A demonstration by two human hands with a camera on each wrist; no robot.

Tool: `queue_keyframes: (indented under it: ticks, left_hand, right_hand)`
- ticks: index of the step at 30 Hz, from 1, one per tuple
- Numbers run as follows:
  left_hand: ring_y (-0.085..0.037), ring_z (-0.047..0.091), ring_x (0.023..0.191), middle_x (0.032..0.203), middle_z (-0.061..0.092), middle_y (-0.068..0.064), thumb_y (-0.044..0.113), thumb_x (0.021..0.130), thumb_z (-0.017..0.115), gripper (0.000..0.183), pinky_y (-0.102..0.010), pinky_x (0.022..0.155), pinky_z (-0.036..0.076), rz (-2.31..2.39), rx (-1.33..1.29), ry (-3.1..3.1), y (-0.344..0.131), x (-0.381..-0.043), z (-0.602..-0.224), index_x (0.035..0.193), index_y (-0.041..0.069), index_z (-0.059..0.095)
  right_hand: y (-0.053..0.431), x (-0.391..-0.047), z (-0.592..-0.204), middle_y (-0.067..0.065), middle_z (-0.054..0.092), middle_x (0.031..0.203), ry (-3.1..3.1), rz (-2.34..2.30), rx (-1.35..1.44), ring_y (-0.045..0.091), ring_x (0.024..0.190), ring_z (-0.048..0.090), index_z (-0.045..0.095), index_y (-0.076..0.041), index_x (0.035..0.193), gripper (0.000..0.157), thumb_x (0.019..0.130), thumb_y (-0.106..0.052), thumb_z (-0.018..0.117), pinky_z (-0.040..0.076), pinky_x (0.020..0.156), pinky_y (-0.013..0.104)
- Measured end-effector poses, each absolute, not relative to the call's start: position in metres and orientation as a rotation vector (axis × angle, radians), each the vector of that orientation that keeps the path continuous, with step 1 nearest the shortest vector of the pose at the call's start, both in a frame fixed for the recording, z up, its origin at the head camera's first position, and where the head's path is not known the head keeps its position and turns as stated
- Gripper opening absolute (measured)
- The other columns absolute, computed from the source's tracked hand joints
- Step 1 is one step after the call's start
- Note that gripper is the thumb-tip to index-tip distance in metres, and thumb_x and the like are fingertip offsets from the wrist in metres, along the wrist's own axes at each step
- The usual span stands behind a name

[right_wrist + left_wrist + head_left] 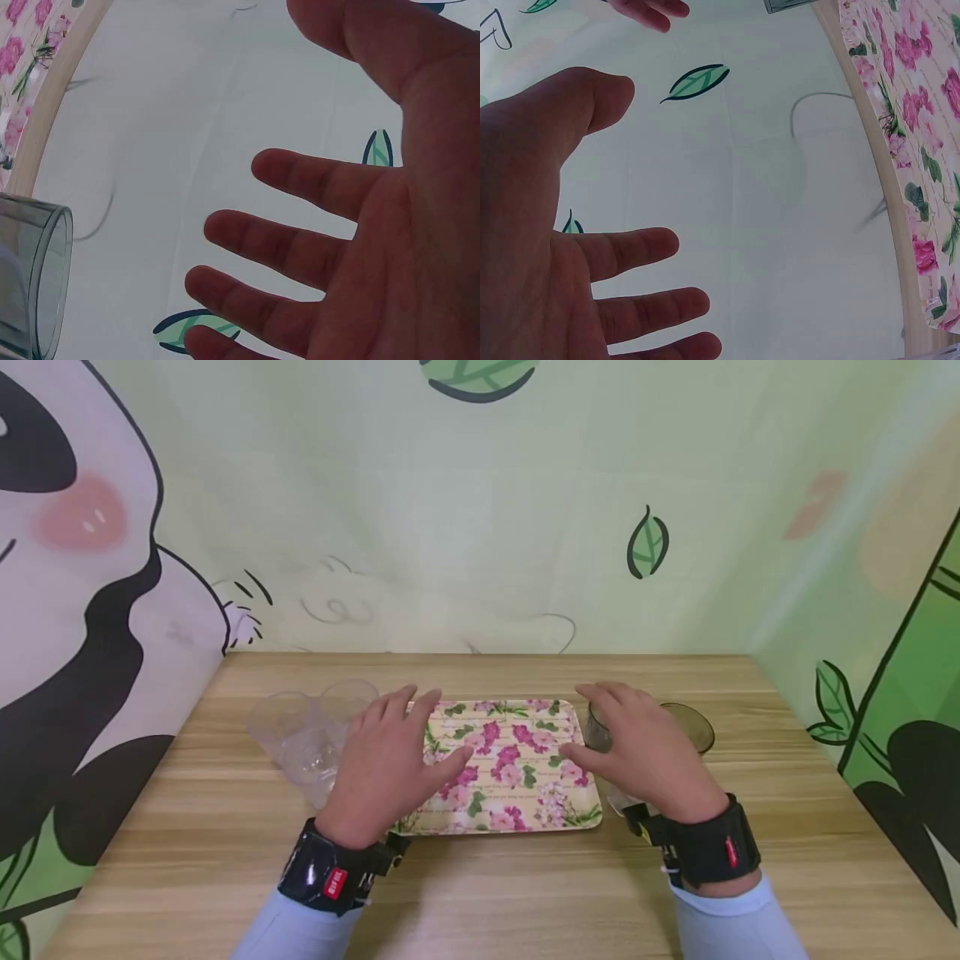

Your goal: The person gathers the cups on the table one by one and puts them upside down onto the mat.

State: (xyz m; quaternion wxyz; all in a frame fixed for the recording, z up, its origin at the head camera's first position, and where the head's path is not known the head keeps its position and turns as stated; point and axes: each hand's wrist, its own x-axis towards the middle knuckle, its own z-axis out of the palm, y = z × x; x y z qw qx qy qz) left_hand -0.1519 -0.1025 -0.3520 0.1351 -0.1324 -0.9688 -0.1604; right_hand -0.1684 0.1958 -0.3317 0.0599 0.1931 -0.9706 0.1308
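A rectangular tray [525,781] printed with pink flowers lies on the wooden table between my two hands. My left hand [390,760] hovers around its left side, fingers spread and thumb toward the middle. Over the right side is my right hand [637,743], its thumb overlapping the tray's edge in the head view. Both palms hold nothing; the left wrist view shows the left fingers [641,251] apart, and the right fingers [277,247] are likewise spread. Beside the right hand stands a grey-tinted glass [597,732], partly hidden by it. Several clear cups [300,747] stand left of the left hand.
A brownish see-through rim [696,727] shows behind the right hand, and a clear rim [618,802] peeks out below it. The table [495,893] meets a wall hanging [480,552] with panda and leaf drawings at its back edge.
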Motion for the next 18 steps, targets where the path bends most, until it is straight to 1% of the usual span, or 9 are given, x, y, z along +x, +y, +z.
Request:
queue_keyframes:
  ticks: [8,18]
  left_hand:
    - [-0.047,0.047,0.136,0.150,0.052,-0.027,0.064,0.085,0.063,0.081,-0.069,0.109,0.044,-0.452,-0.384,-2.806,-0.1032,-0.1526,-0.3502,0.144,0.010,0.051]
    - [-0.046,0.048,0.135,0.150,0.053,-0.026,0.064,0.086,0.063,0.079,-0.069,0.107,0.046,-0.460,-0.388,-2.809,-0.1016,-0.1525,-0.3515,0.143,0.010,0.052]
  right_hand:
    - [0.2034,-0.1691,-0.3271,0.026,0.057,0.145,-2.988,0.393,0.555,0.047,0.132,0.050,0.050,-0.005,0.145,0.074,0.089,-0.050,0.070,0.047,0.108,0.067]
    - [0.2042,-0.1708,-0.3275,0.026,0.056,0.145,-3.025,0.419,0.522,0.046,0.131,0.052,0.048,-0.007,0.146,0.076,0.088,-0.051,0.070,0.051,0.104,0.067]
